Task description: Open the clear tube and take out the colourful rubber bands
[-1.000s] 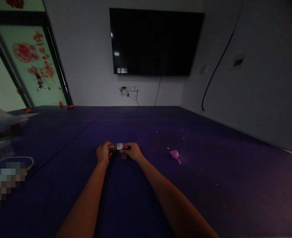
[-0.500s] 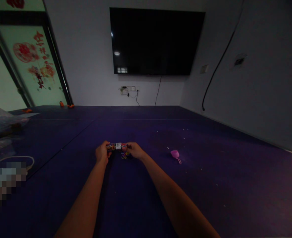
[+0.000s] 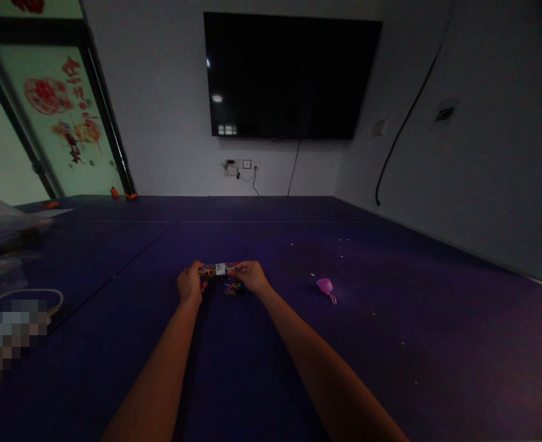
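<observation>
Out in front of me, my left hand (image 3: 190,283) is closed around the left end of a small bundle of coloured strands (image 3: 220,269) with a white label at its middle. At its right end the fingers of my right hand (image 3: 251,275) pinch the bundle, thumb and fingertips reaching in near the label. Loose strands (image 3: 231,286) in yellow, purple and other colours hang or lie just below it; I cannot tell which. To the right, apart from both hands, lies a pink cup-shaped object (image 3: 325,286) with a looped handle.
A dark blue-purple floor covering (image 3: 234,368) spreads around, with white scraps at right. Clear plastic bags (image 3: 3,224) and a white cable (image 3: 45,291) lie at left beside a blurred-out patch. Orange objects (image 3: 115,192) stand by the door. A television (image 3: 293,77) hangs on the wall.
My right hand's fingertips have shifted a little left along the bundle, towards the label, covering more of its red end. My left hand stays nearly in place.
</observation>
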`<state>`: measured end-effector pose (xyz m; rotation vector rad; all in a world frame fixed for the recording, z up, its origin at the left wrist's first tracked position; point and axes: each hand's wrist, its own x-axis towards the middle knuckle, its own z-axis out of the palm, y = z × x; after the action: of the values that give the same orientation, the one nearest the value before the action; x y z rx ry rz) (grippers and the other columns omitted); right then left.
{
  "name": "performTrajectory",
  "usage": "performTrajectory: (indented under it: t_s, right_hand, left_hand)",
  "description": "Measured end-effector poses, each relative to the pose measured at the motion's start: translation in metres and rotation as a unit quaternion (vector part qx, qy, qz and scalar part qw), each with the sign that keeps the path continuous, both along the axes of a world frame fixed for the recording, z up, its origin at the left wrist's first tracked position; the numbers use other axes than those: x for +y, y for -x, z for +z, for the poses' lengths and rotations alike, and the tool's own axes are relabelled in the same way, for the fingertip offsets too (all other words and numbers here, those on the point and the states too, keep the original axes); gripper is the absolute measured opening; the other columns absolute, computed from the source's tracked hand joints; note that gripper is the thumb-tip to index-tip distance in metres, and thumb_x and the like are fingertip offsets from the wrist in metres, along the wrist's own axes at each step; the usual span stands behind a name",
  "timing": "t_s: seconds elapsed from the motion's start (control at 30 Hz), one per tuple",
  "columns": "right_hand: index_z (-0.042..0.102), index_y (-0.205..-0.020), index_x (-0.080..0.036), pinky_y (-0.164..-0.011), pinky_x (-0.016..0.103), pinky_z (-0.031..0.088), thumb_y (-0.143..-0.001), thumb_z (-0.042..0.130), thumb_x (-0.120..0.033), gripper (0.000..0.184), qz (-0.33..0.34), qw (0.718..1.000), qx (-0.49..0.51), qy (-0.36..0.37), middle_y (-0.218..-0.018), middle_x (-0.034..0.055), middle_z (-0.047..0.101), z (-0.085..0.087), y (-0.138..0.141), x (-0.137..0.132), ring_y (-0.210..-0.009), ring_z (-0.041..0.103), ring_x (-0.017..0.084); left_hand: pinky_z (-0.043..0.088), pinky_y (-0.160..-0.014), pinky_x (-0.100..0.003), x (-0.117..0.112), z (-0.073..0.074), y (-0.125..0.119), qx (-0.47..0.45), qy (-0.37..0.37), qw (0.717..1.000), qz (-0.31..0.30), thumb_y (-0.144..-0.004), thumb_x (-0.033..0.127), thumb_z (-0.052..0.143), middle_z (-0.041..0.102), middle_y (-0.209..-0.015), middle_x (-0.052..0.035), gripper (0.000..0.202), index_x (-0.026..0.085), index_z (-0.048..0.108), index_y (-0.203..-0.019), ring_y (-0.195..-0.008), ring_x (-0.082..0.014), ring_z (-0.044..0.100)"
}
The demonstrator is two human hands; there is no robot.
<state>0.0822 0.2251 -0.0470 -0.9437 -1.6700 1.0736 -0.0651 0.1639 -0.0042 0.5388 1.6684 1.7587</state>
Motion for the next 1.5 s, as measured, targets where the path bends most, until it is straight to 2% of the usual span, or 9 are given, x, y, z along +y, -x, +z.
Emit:
performTrajectory:
  t_s: [0.17,0.4,0.63,0.77,0.87,1.07,1.23,1.33,1.5]
  right_hand:
    - [0.066,-0.063,-0.015,-0.049,0.019,0.041,-0.067,0.071,-0.034,0.02,-0.005,1.0,-0.024,-0.02,-0.062,0.001,0.067,0.001,-0.001,0.0,-0.054,0.058,0.011]
    - [0.07,-0.073,-0.015,-0.051,0.019,0.04,-0.077,0.064,-0.027,0.014,-0.017,0.994,-0.088,-0.062,-0.065,0.0017,0.068,0.004,-0.007,-0.003,-0.056,0.059,0.011]
    - [0.072,-0.069,-0.02,-0.063,0.021,0.042,-0.071,0.069,-0.016,0.005,-0.016,0.978,-0.161,-0.13,-0.07,0.0007,0.069,0.016,-0.013,-0.013,-0.066,0.061,0.013]
    - [0.074,-0.071,-0.022,-0.069,0.023,0.044,-0.064,0.076,-0.02,0.008,-0.014,0.967,-0.182,-0.176,-0.078,0.0025,0.071,0.022,-0.013,-0.02,-0.077,0.064,0.016]
    - [0.074,-0.072,-0.022,-0.069,0.024,0.046,-0.069,0.072,-0.033,0.011,-0.047,0.965,-0.161,-0.202,-0.082,0.004,0.072,0.025,-0.015,-0.021,-0.082,0.065,0.019]
    - [0.073,-0.071,-0.016,-0.056,0.023,0.043,-0.084,0.052,-0.043,0.037,-0.115,0.976,-0.123,-0.138,-0.061,0.0015,0.068,0.026,-0.022,-0.014,-0.061,0.063,0.017]
    - [0.071,-0.067,-0.018,-0.06,0.021,0.045,-0.068,0.07,-0.027,0.01,-0.096,0.98,-0.119,-0.131,-0.069,0.0008,0.07,0.023,-0.023,-0.011,-0.067,0.064,0.015]
    - [0.069,-0.069,-0.018,-0.062,0.021,0.046,-0.059,0.076,-0.023,0.013,-0.097,0.98,-0.118,-0.127,-0.07,0.0011,0.069,0.025,-0.024,-0.01,-0.068,0.063,0.015]
    - [0.068,-0.073,-0.017,-0.066,0.024,0.048,-0.076,0.063,-0.03,0.014,-0.148,0.978,-0.107,-0.102,-0.074,0.004,0.069,0.033,-0.034,-0.004,-0.071,0.064,0.015]
  left_hand:
    - [0.027,-0.028,-0.021,-0.001,0.001,0.001,0.006,0.005,1.0,0.014,-0.058,0.036,0.059,0.051,-0.049,0.0027,0.021,0.015,0.055,-0.06,-0.029,-0.0109,0.044]
    - [0.029,-0.029,-0.023,-0.002,0.001,0.01,0.013,0.021,0.999,0.042,-0.057,0.035,0.06,0.049,-0.048,0.0024,0.02,0.016,0.054,-0.06,-0.031,-0.0134,0.046]
    - [0.028,-0.029,-0.023,-0.002,0.001,0.018,-0.006,0.03,0.998,0.061,-0.057,0.035,0.058,0.05,-0.05,0.0016,0.02,0.016,0.054,-0.061,-0.031,-0.0142,0.046]
    - [0.032,-0.03,-0.023,-0.001,0.003,0.02,-0.032,0.024,0.997,0.065,-0.057,0.035,0.058,0.05,-0.051,0.0018,0.019,0.016,0.054,-0.06,-0.033,-0.0133,0.047]
    - [0.032,-0.03,-0.023,-0.001,0.004,0.02,-0.053,0.017,0.996,0.068,-0.057,0.034,0.058,0.051,-0.053,0.0018,0.019,0.016,0.055,-0.062,-0.033,-0.0124,0.047]
    - [0.029,-0.028,-0.021,-0.002,0.007,0.018,-0.093,0.005,0.993,0.065,-0.056,0.032,0.059,0.05,-0.053,0.0028,0.018,0.016,0.054,-0.063,-0.032,-0.0102,0.044]
    - [0.029,-0.027,-0.019,-0.002,0.008,0.017,-0.123,-0.005,0.991,0.053,-0.057,0.03,0.059,0.05,-0.053,0.0036,0.018,0.016,0.053,-0.066,-0.032,-0.0096,0.043]
    - [0.028,-0.027,-0.018,-0.002,0.008,0.017,-0.139,-0.013,0.989,0.042,-0.058,0.029,0.059,0.05,-0.053,0.0037,0.017,0.016,0.053,-0.068,-0.032,-0.0096,0.044]
    - [0.026,-0.026,-0.016,-0.002,0.006,0.017,-0.173,-0.042,0.984,0.002,-0.063,0.028,0.058,0.05,-0.051,0.0044,0.015,0.016,0.051,-0.068,-0.029,-0.0075,0.042]
